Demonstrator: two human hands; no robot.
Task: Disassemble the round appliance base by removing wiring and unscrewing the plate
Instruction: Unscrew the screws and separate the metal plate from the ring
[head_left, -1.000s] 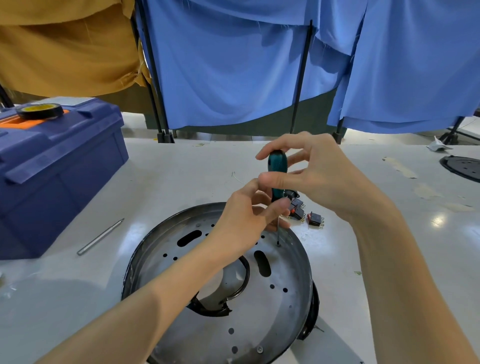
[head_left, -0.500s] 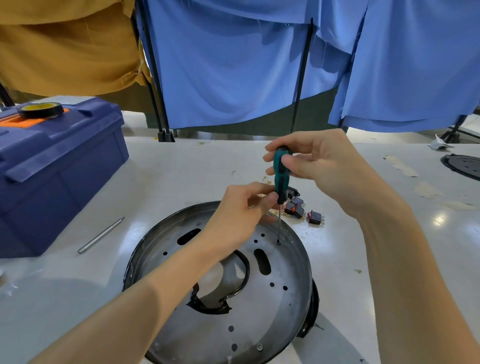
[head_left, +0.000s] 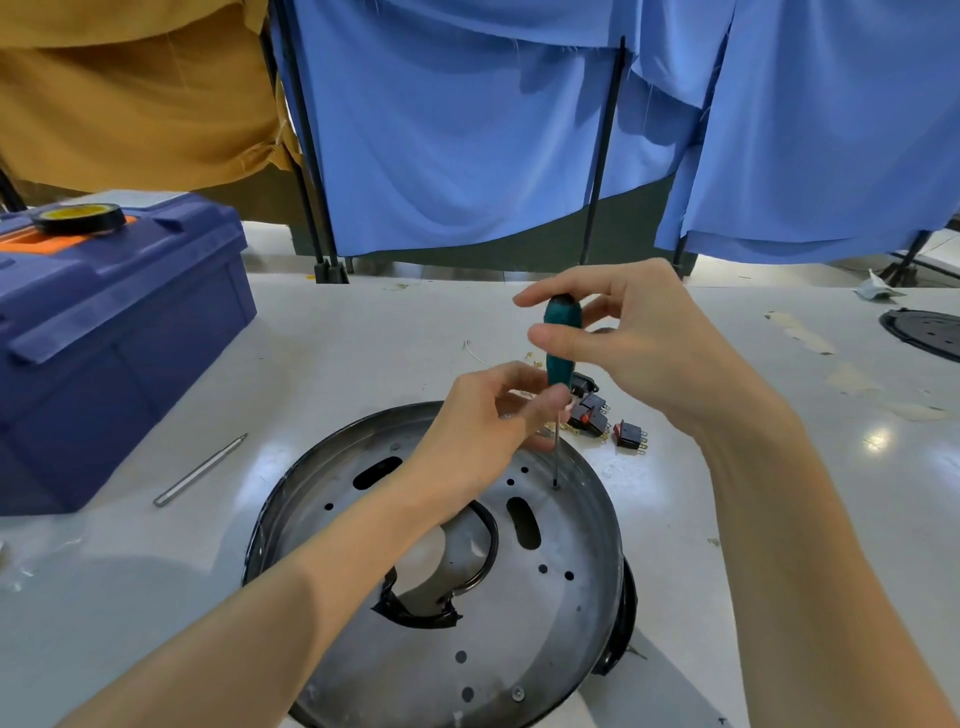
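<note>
Screwdriver (head_left: 560, 343) job here: teal handle, standing pretty much upright, thin shaft planted on a spot near the far rim of the round appliance base (head_left: 597, 519). Right hand (head_left: 639, 338) is curled around the upper handle, thumb on the near side and index finger arching over the top, so it's gripping, not loose. Left hand (head_left: 483, 431) comes in from below and pinches the bottom of the handle right where the metal shaft begins, fingertips bunched together. Can't tell if there's a screw head under the tip, it's too small.

The base sits on the white desk (head_left: 363, 364) right in front, shiny metal plate (head_left: 415, 670) facing up with slots and small holes, and a black wire loop (head_left: 488, 540) curling around the cut-out in the middle. Just behind the base lie a few little black rocker switches (head_left: 631, 434). Off to the left there's a blue toolbox (head_left: 114, 332) with a roll of black tape (head_left: 79, 218) on its lid, and a thin metal rod (head_left: 200, 470) lying on the desk between toolbox and base.
</note>
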